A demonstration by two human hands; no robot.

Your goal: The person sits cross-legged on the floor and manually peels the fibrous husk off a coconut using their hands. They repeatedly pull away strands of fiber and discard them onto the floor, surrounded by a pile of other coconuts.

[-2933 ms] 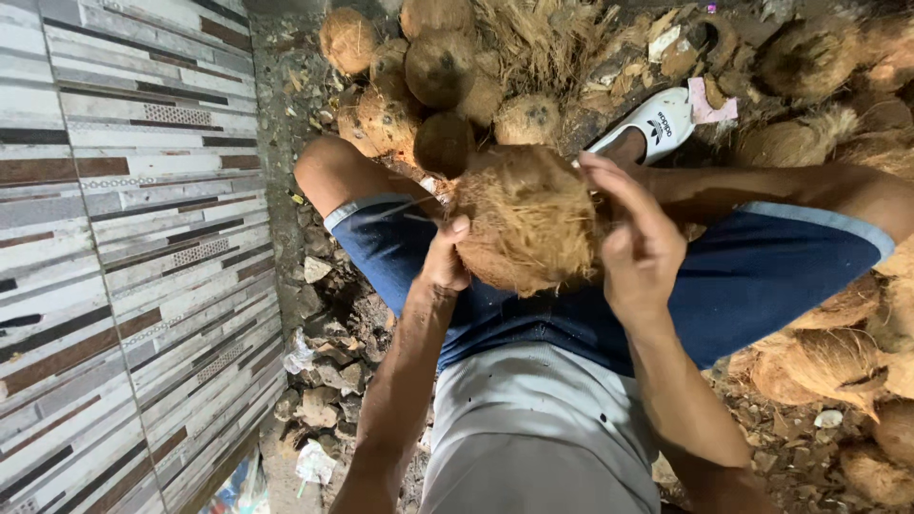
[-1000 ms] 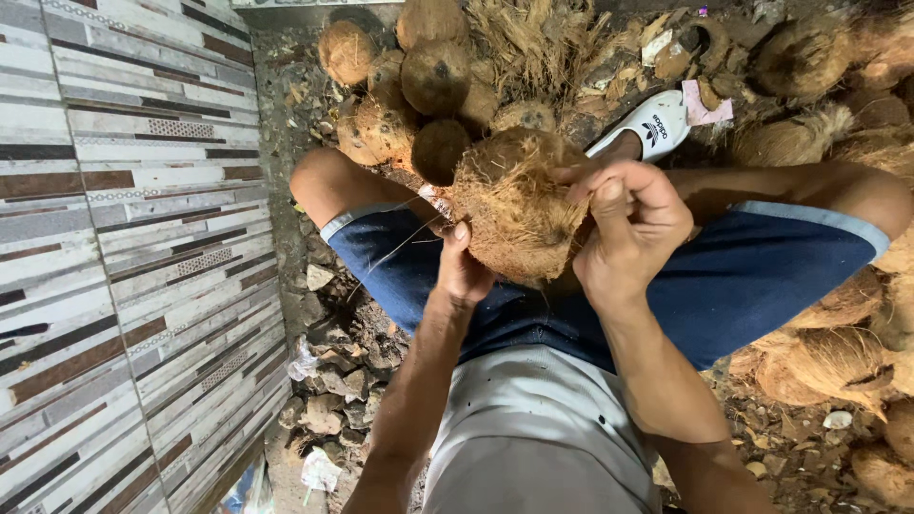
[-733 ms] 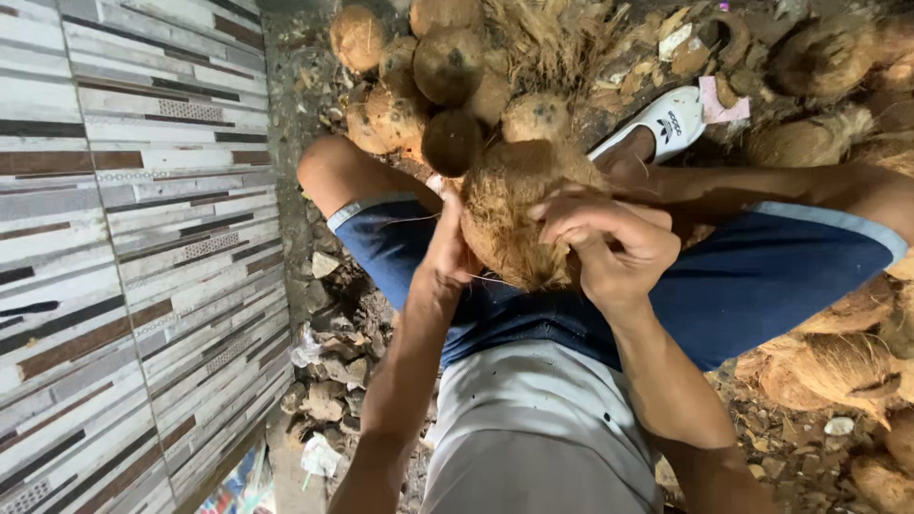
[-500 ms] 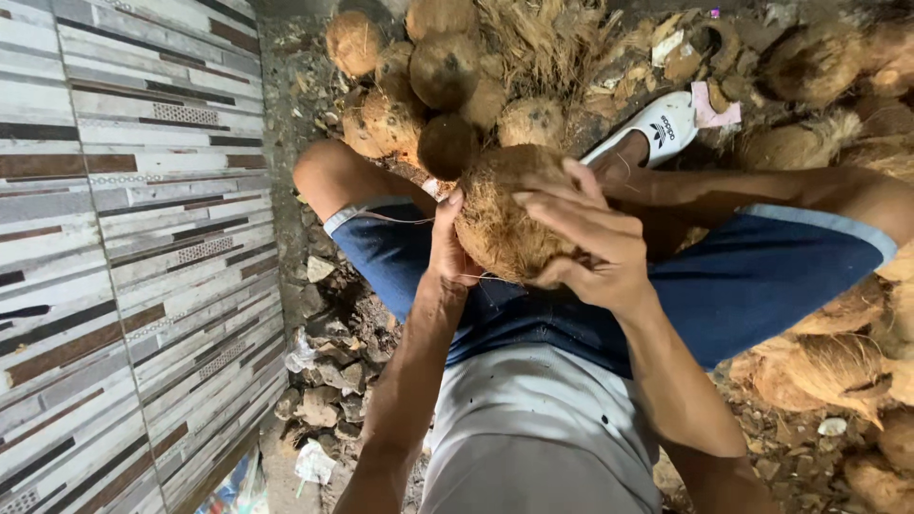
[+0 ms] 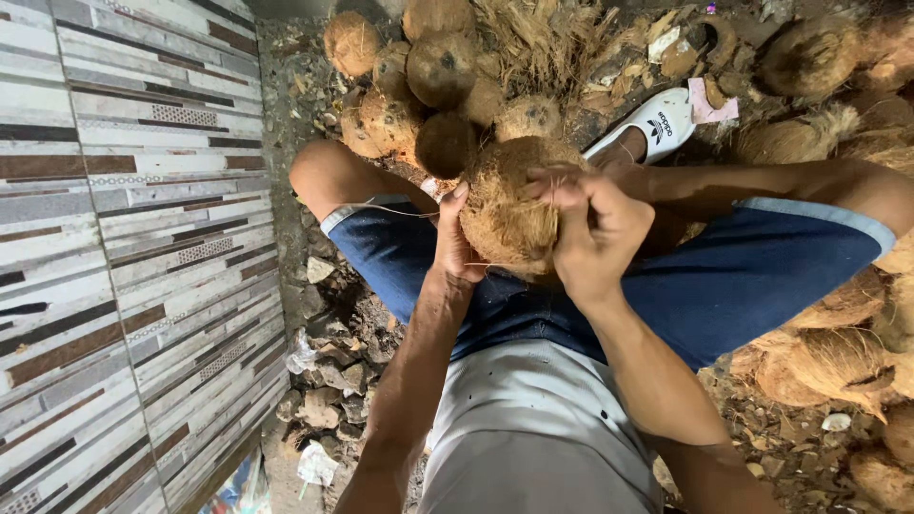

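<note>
I hold a brown, fibrous husked coconut (image 5: 505, 205) over my lap, above blue denim shorts (image 5: 752, 276). My left hand (image 5: 455, 243) grips its left side from below, thumb up along the shell. My right hand (image 5: 595, 228) is closed over its right and top side, fingers pinching loose husk fibres. A few thin fibres trail off towards my left knee.
A pile of husked coconuts (image 5: 428, 81) lies just beyond my knees, with torn husk pieces (image 5: 819, 352) heaped at right. A white shoe (image 5: 657, 124) sits behind the coconut. A striped tiled wall (image 5: 124, 257) stands at left, with rubble (image 5: 328, 381) along its base.
The coconut has been turned in my hands and shed its shaggy fibres. My right hand moved from its top to its right side, closing on husk strands.
</note>
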